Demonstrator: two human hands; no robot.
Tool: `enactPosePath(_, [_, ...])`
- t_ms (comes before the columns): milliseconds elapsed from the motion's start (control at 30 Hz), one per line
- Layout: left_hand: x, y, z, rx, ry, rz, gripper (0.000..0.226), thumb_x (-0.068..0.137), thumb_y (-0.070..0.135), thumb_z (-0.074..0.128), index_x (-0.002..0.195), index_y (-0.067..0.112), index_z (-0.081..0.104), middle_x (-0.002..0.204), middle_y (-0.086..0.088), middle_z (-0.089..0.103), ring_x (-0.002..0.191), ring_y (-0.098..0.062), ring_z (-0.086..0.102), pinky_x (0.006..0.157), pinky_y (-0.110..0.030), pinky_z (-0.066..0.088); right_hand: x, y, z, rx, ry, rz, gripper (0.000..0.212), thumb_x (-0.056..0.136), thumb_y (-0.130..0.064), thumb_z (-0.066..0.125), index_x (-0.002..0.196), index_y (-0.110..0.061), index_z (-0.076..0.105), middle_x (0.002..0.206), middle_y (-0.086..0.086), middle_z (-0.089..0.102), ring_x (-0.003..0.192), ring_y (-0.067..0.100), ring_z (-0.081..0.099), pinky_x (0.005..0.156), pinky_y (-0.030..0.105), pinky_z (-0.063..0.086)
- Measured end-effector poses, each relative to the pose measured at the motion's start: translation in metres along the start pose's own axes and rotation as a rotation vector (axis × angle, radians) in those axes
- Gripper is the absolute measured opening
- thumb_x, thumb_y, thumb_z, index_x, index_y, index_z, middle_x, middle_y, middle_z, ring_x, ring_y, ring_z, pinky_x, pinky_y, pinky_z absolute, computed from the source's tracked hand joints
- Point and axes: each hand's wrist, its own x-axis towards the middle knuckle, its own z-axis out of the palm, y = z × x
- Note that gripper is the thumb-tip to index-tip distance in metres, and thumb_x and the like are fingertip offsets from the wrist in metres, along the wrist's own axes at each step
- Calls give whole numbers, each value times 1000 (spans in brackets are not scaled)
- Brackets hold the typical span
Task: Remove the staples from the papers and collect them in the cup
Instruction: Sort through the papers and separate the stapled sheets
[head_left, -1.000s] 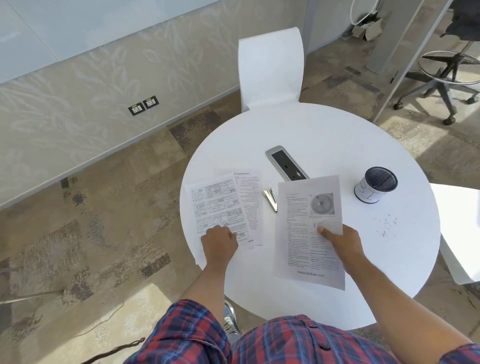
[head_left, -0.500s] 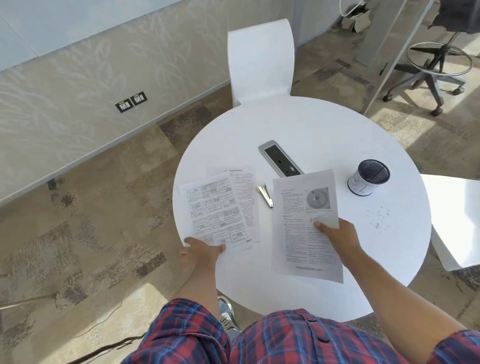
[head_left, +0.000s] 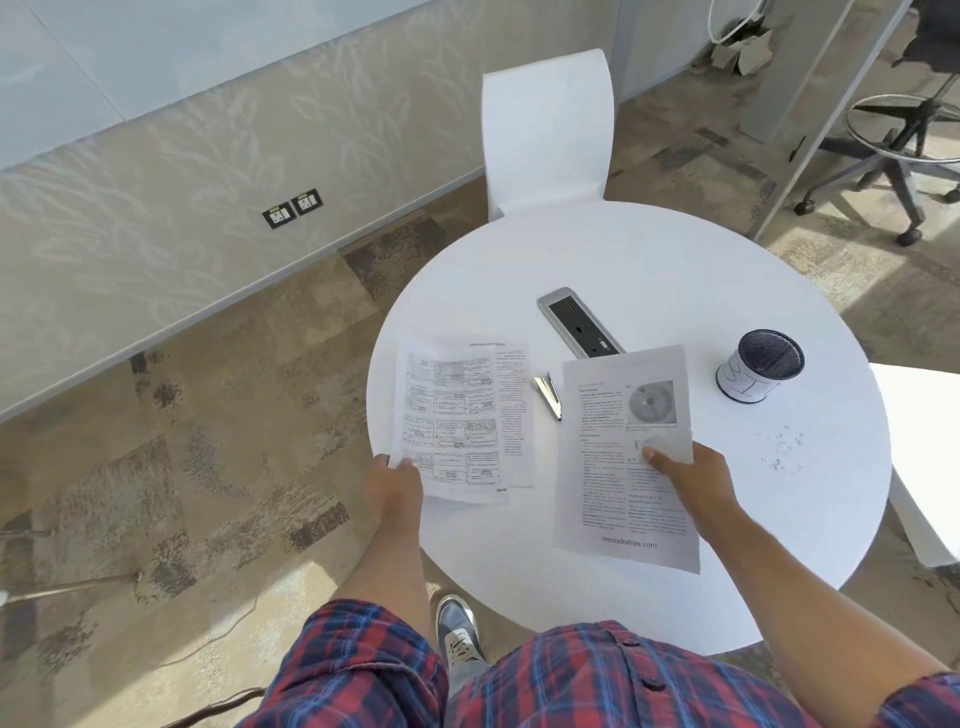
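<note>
On the round white table (head_left: 649, 260) lie two sets of printed papers. My left hand (head_left: 392, 486) grips the near left corner of the table-form papers (head_left: 457, 421) at the table's left edge, lifting that corner. My right hand (head_left: 691, 478) holds the text page with a round picture (head_left: 618, 457), thumb on top. A metal staple remover (head_left: 548, 396) lies between the two papers. The dark mesh cup (head_left: 759, 366) with a white label stands at the right. Loose staples (head_left: 782, 441) are scattered on the table near the cup.
A power socket panel (head_left: 576, 322) is set into the table's middle. A white chair (head_left: 545, 130) stands at the far side, another white seat (head_left: 924, 457) at the right. A black swivel stool (head_left: 893, 140) is at the far right on the carpet.
My left hand slid from on top of the table-form papers to their near left corner and took hold of it. My right hand keeps its grip on the text page.
</note>
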Motion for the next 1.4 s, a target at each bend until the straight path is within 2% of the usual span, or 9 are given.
enactPosePath(133, [12, 5, -8, -199, -1, -10, 25, 101, 19, 61, 110, -3, 70, 107, -20, 74, 86, -34, 66, 82, -49, 57, -2, -2, -1, 10, 23, -16, 10, 89, -21, 82, 91, -22, 72, 94, 7, 79, 87, 34, 76, 85, 49, 62])
enactPosePath(267, [7, 14, -14, -531, -143, -86, 20, 101, 14, 66, 85, 27, 63, 85, 6, 68, 79, -14, 64, 80, -35, 53, -5, -6, -3, 59, 27, -17, 13, 91, -16, 80, 102, -11, 74, 93, 7, 78, 80, 28, 74, 74, 37, 58])
enactPosePath(333, [3, 17, -14, -599, -322, -45, 13, 100, 12, 67, 90, 21, 69, 92, 4, 76, 90, -17, 69, 89, -39, 53, -7, -11, -3, 94, 16, -17, 18, 90, -15, 81, 106, -8, 75, 93, 7, 79, 80, 28, 74, 73, 36, 57])
enactPosePath(567, [-29, 48, 22, -444, -746, 1, 34, 80, 14, 82, 110, 1, 73, 115, -21, 73, 100, -32, 69, 93, -46, 54, -21, -42, 5, 272, -192, -81, 27, 78, -13, 88, 103, -13, 77, 96, 6, 82, 85, 26, 79, 70, 36, 63])
enactPosePath(800, [-51, 64, 44, -122, -1012, 172, 58, 71, 35, 90, 121, 10, 74, 121, -8, 77, 115, -27, 72, 106, -49, 54, -23, -52, 10, 373, -273, -105, 34, 78, -11, 76, 110, 0, 73, 100, 15, 79, 82, 26, 79, 61, 33, 62])
enactPosePath(1033, [-56, 71, 51, -246, -872, 242, 56, 75, 30, 91, 121, 12, 66, 120, -6, 76, 112, -25, 73, 91, -33, 60, -18, -43, 9, 436, -345, -74, 43, 89, 15, 64, 87, -22, 85, 109, 23, 78, 93, 40, 76, 80, 51, 63])
enactPosePath(1167, [-60, 73, 54, -407, -782, 193, 25, 90, 19, 80, 113, 13, 72, 113, -2, 79, 105, -15, 73, 84, -24, 56, -18, -37, 8, 467, -371, -81, 31, 80, 5, 75, 97, -19, 85, 113, 24, 77, 103, 45, 74, 87, 54, 61])
enactPosePath(1333, [-64, 78, 53, -427, -728, 192, 28, 90, 19, 80, 115, 17, 68, 115, 1, 78, 111, -16, 71, 89, -26, 53, -23, -41, 10, 459, -370, -62, 23, 85, -1, 72, 103, -12, 82, 107, 18, 80, 111, 51, 69, 80, 47, 63])
enactPosePath(1400, [-66, 80, 53, -410, -669, 218, 35, 89, 18, 81, 118, 16, 62, 116, -3, 75, 110, -21, 71, 87, -27, 56, -27, -47, 11, 504, -393, -36, 20, 96, -26, 68, 111, -20, 80, 116, 17, 78, 114, 47, 70, 87, 50, 60])
